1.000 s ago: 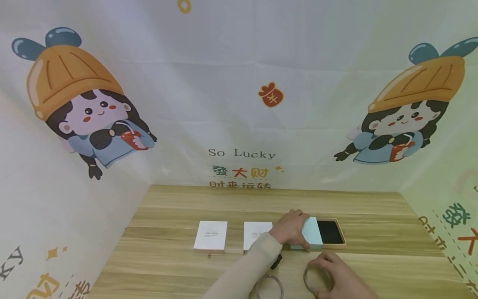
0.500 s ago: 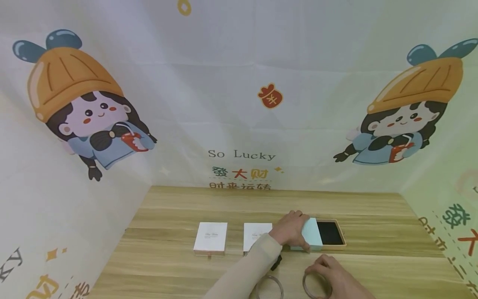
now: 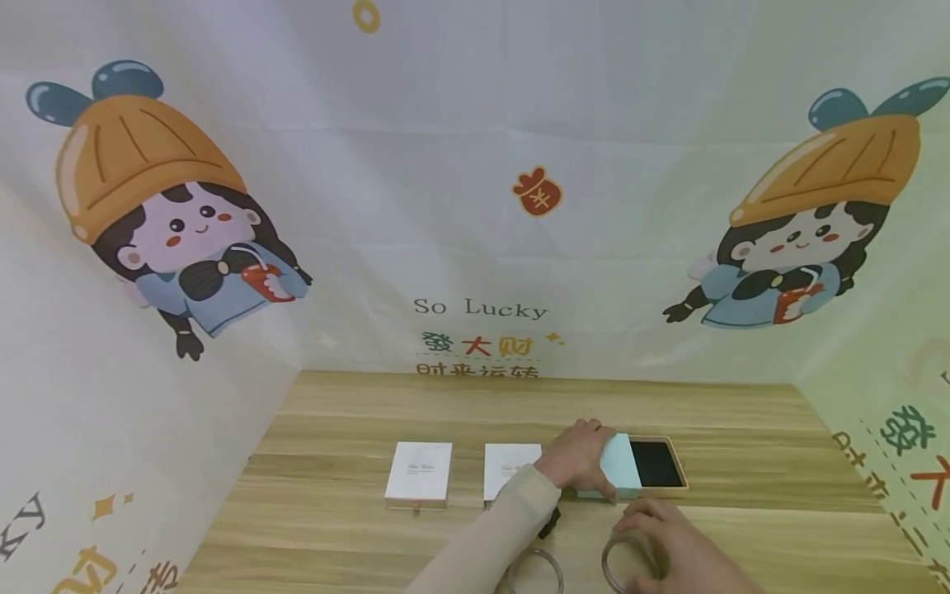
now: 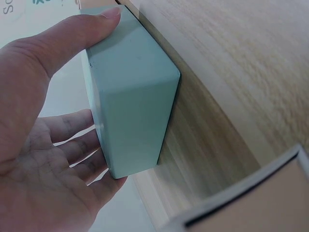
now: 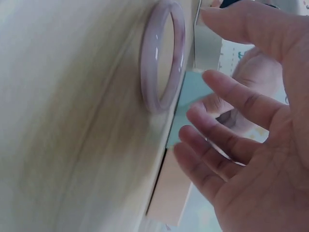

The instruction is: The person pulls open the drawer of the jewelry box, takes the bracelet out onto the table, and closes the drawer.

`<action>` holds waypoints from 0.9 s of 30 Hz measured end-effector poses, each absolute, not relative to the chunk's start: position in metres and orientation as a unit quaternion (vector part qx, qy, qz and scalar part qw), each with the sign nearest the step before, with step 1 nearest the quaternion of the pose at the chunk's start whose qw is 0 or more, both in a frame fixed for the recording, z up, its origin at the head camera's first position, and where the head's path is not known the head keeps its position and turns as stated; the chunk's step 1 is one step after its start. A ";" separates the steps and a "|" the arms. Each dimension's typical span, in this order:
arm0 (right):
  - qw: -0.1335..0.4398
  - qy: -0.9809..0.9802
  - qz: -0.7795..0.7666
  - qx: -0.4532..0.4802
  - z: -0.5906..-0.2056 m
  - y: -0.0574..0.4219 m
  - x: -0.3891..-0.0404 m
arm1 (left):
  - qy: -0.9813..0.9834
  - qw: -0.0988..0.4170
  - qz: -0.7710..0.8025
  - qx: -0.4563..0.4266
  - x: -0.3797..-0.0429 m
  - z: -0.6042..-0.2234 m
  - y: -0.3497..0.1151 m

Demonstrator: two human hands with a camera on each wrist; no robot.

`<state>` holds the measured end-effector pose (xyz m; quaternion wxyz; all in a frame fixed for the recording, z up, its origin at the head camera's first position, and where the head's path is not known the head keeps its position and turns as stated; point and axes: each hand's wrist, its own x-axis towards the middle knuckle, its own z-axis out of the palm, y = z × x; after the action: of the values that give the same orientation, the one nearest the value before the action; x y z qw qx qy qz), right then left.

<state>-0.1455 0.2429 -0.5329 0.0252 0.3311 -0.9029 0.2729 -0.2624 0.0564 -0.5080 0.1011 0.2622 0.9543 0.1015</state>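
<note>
An aqua slide-out box [image 3: 622, 464] lies on the table, its drawer [image 3: 659, 462] with black lining pulled partly out to the right. My left hand [image 3: 577, 458] grips the aqua sleeve, thumb on the near side [image 4: 130, 72] and fingers at the far side. Below it, my right hand [image 3: 671, 544] hovers at a pale lilac bangle [image 5: 150, 63] resting on the table. In the right wrist view its fingers [image 5: 241, 96] are spread and hold nothing, apart from the bangle. A second bangle [image 3: 536, 571] lies to the left, partly cut off by the frame edge.
Two white boxes stand left of the aqua one: one by itself [image 3: 419, 472], one [image 3: 510, 462] partly behind my left forearm [image 3: 493, 528]. A black strap-like thing [image 3: 551, 521] shows under that wrist. Printed white cloth [image 3: 475, 206] walls the back and sides of the wooden table [image 3: 334, 462].
My right hand's fingers, earlier at the bangle's rim, now stand spread beside it, and the hand has shifted slightly. My left hand and the aqua box have stayed still.
</note>
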 end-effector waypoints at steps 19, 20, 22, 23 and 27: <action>0.097 -0.927 0.260 0.252 -0.503 0.253 -0.161 | 0.952 0.092 0.124 0.266 -0.263 -0.509 0.055; 0.093 -0.928 0.265 0.245 -0.501 0.255 -0.163 | 0.951 0.094 0.126 0.266 -0.263 -0.509 0.055; 0.089 -0.928 0.276 0.235 -0.498 0.258 -0.167 | 0.951 0.097 0.128 0.265 -0.263 -0.509 0.054; 0.089 -0.926 0.284 0.231 -0.497 0.259 -0.170 | 0.951 0.097 0.128 0.265 -0.262 -0.509 0.054; 0.103 -0.916 0.314 0.227 -0.493 0.266 -0.179 | 0.951 0.098 0.129 0.265 -0.262 -0.508 0.054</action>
<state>-0.1792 0.2659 -0.4932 0.1026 0.2265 -0.9164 0.3135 -0.2619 0.0538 -0.5084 0.0978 0.2647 0.9506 0.1294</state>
